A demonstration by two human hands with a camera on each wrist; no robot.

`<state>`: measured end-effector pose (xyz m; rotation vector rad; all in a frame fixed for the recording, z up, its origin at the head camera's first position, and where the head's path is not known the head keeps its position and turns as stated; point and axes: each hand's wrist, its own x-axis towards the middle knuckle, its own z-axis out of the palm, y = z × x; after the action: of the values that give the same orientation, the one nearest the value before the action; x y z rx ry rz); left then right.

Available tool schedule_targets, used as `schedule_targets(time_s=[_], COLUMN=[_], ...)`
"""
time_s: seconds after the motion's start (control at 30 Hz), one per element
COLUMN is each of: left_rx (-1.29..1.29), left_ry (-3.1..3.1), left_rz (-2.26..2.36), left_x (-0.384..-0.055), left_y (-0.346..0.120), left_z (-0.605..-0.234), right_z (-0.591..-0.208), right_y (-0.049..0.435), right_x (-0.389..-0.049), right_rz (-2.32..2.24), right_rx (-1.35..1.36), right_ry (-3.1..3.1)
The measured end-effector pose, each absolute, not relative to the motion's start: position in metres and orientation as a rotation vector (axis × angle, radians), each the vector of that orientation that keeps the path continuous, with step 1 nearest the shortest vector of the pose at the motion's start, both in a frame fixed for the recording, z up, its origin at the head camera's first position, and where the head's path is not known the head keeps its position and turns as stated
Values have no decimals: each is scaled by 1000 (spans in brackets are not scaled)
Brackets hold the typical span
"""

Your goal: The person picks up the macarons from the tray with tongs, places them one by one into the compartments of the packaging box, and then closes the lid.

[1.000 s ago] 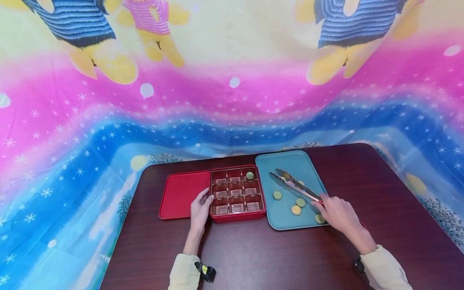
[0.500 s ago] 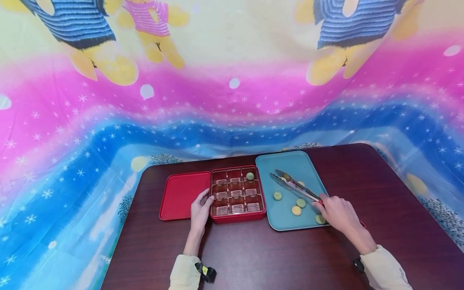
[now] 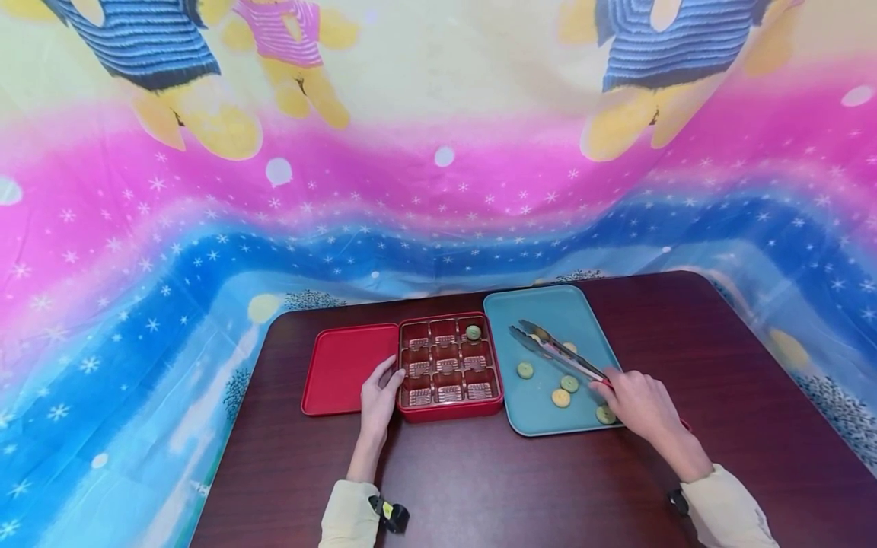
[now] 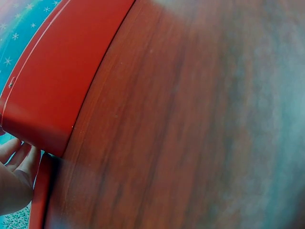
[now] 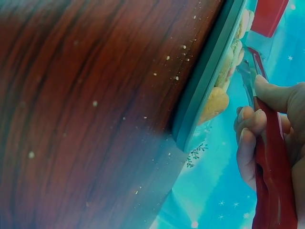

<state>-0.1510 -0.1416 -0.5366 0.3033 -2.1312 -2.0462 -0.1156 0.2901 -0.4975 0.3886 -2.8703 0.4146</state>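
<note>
My left hand [image 3: 377, 399] rests against the left side of a red box [image 3: 448, 411], its fingers fairly straight; the left wrist view shows the fingers [image 4: 21, 155] at the box's corner. The box has a divided insert, with one green cookie [image 3: 473, 332] in the back right compartment. My right hand [image 3: 640, 403] grips red-handled tongs [image 5: 271, 167]. In the head view the tongs' tips lie over a teal tray [image 3: 527, 418], above some cookies they partly cover. A green cookie [image 3: 524, 370], another green cookie [image 3: 569, 383] and a yellow cookie [image 3: 560, 397] lie nearby.
A red lid [image 3: 349, 369] lies left of the box, touching it or nearly so. One more green cookie [image 3: 605, 414] sits at the tray's front right, by my right hand. The dark wooden table [image 3: 479, 487] is backed by a printed cloth [image 3: 438, 198]. Crumbs dot the wood.
</note>
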Motion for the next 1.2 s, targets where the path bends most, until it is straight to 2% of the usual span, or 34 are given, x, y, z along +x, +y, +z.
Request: schedule_targets(time_s=[0.27,0.43,0.67,1.2], left_rx=[301,303,307,340], left_ry=[-2132,-2159,-2140,-2118], left_rz=[-2051,-2050,-2050,-2074], left_x=[-150,-145,-151,-152], left_y=[-141,-139,-142,-141], left_z=[-535,-519,-536,-535], right_z=[-494,-490,-481,-468], right_y=[287,284,276,258], right_x=[-116,-115,-114,-109], right_rz=[409,404,411,425], right_rx=[398,403,435,494], right_ry=[-2821,-2809,-2750,-2701])
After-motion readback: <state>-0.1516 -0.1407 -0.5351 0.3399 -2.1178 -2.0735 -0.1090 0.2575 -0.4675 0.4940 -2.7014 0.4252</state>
